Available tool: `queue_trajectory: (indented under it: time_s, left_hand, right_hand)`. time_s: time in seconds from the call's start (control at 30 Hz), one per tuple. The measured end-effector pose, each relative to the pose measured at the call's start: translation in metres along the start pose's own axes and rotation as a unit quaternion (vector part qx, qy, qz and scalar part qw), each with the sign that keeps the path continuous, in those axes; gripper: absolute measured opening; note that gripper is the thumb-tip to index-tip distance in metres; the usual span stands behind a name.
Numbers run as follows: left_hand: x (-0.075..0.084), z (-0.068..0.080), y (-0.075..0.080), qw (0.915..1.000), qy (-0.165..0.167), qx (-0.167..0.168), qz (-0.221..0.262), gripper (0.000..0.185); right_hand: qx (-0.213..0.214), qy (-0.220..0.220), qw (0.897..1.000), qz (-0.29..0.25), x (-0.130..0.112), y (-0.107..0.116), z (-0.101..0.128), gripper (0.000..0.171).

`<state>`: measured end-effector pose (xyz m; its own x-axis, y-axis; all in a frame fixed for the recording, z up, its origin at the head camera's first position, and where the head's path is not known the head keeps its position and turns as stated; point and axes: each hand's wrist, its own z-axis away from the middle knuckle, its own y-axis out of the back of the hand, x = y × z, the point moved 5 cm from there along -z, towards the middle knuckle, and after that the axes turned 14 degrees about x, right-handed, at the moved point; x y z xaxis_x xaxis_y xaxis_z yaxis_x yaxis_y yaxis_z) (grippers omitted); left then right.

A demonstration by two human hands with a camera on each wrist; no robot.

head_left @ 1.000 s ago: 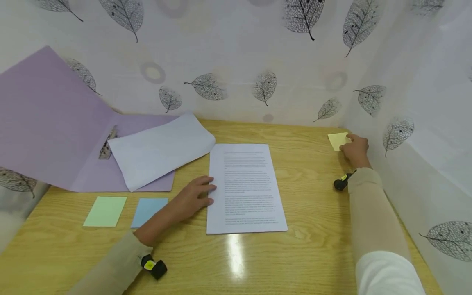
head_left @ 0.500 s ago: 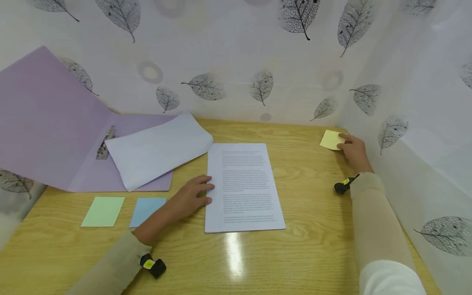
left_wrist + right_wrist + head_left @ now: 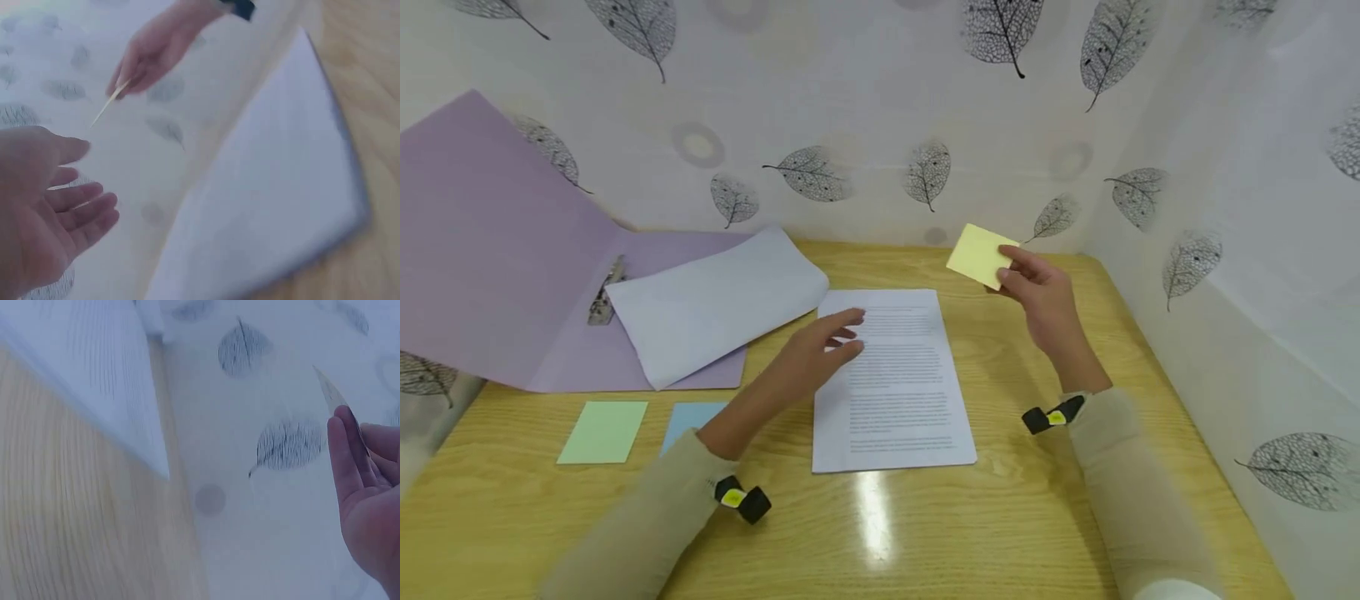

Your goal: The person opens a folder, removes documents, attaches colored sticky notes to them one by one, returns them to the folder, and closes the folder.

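Where the desk (image 3: pixel 1045 500) lies nearest the person, a green note (image 3: pixel 602 432) and a blue note (image 3: pixel 688 417) sit side by side at the left, the blue one partly under the left forearm. Just beyond them, the left hand (image 3: pixel 816 354) hangs over the left edge of the printed sheet (image 3: pixel 898 392), fingers loosely spread and holding nothing; the left wrist view shows its palm open. To the right and higher, the right hand (image 3: pixel 1037 292) pinches a yellow note (image 3: pixel 981 254) between thumb and fingers, lifted off the desk above its far right part, near the sheet's top corner. Farther left, an open purple folder (image 3: pixel 490 267) holds a curled white page (image 3: pixel 715 304), leaning on the leaf-print wall (image 3: pixel 865 125).
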<state>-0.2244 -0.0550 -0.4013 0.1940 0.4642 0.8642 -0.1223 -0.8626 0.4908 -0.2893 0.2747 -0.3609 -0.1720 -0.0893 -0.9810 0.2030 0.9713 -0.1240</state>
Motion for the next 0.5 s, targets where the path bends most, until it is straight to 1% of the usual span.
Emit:
queue_trajectory:
  time_s: [0.07,0.13,0.2,0.27,0.37,0.5]
  left_hand:
    - [0.019,-0.009,-0.007,0.9977,-0.013,0.017,0.065,0.059]
    - [0.035,-0.015,-0.013,0.9909,-0.023,0.038,0.127,0.062]
    - [0.048,-0.02,-0.017,0.9797,-0.028,0.062,0.189,0.066]
    - [0.056,-0.023,-0.018,0.9686,-0.038,0.084,0.231,0.065]
    - [0.062,-0.026,-0.017,0.957,-0.053,0.117,0.26,0.059]
    - [0.059,-0.028,-0.013,0.9533,-0.067,0.15,0.254,0.048]
  right_hand:
    - [-0.007,0.014,1.0,-0.004,-0.005,-0.025,0.014,0.039]
    - [-0.011,0.022,1.0,-0.006,-0.008,-0.048,0.028,0.039]
    - [-0.012,0.024,1.0,-0.011,-0.009,-0.066,0.04,0.04]
    - [-0.011,0.025,1.0,-0.013,-0.01,-0.08,0.051,0.041]
    - [-0.01,0.031,0.999,0.0,-0.01,-0.093,0.063,0.041]
    - [-0.037,0.064,0.996,0.051,-0.01,-0.098,0.075,0.036]
